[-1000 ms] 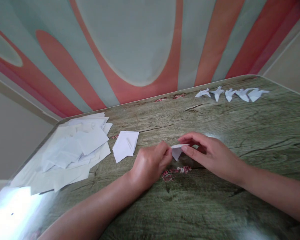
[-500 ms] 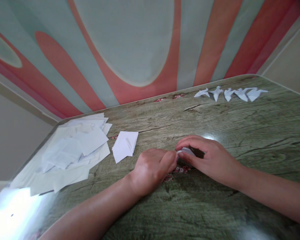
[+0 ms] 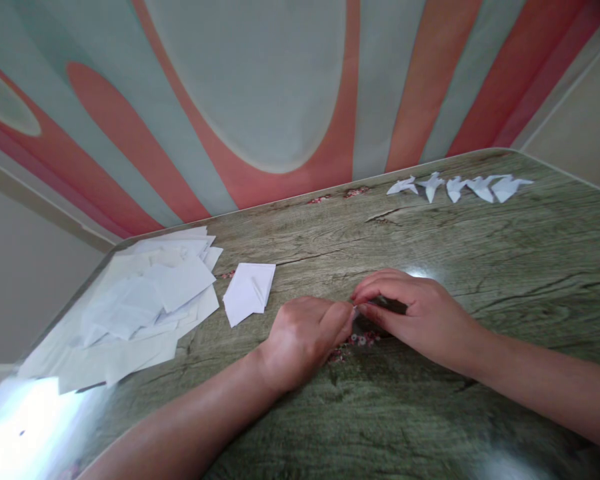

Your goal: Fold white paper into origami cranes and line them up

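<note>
Near the middle of the table, my left hand (image 3: 307, 337) is closed, its thumb and fingers pinching a small piece of white folded paper (image 3: 356, 311). My right hand (image 3: 413, 307) meets it from the right, thumb and fingertips closed on the same paper. Only a sliver of the paper shows between the fingertips; the rest is hidden by the hands. Left of my left hand lies a small stack of white paper squares (image 3: 247, 293), with a narrow raised fold on top.
A loose pile of white paper sheets (image 3: 180, 283) covers the table's left side. Several folded white paper birds (image 3: 455, 189) stand in a row at the back right. The wood-patterned table (image 3: 480, 247) meets a painted wall (image 3: 260, 87) behind.
The white paper that showed under my right fingers has turned or folded and is now mostly hidden. Both hands stay in nearly the same place.
</note>
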A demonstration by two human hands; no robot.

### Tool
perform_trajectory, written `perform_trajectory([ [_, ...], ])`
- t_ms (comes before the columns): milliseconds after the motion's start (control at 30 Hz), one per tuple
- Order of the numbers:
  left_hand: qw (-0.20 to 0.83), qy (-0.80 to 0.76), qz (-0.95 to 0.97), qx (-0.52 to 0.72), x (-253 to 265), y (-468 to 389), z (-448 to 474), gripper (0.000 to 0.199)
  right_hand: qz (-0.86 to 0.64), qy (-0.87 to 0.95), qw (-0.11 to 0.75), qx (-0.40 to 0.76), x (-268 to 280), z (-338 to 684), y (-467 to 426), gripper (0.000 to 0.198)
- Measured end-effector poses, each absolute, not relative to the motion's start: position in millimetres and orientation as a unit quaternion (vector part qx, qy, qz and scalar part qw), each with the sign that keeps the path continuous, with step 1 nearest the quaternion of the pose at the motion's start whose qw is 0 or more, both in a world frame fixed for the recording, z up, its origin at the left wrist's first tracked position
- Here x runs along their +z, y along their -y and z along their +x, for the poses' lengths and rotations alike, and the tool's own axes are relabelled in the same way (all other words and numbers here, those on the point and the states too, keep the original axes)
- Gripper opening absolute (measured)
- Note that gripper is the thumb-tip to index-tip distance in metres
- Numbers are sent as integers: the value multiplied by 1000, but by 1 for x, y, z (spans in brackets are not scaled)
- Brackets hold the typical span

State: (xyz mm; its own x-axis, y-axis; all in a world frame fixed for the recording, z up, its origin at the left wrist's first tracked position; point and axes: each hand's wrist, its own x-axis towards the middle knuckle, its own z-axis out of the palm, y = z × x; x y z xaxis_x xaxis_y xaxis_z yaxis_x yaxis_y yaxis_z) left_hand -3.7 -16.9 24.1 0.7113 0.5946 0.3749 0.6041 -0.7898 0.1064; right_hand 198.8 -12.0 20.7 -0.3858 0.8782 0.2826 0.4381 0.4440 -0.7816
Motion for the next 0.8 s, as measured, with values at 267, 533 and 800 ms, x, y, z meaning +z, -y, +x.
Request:
perform_trajectory([
  [267, -62, 382, -894, -225, 23, 17, -4, 15, -462, 745, 325, 356, 29, 204, 11, 18],
  [533, -270, 466, -801, -261, 28, 11, -4, 14, -357, 811, 325, 331, 24, 214, -2, 17],
  [800, -332, 476, -777, -245, 29, 6, -1, 14, -274, 859, 330, 281, 14, 215, -4, 17],
])
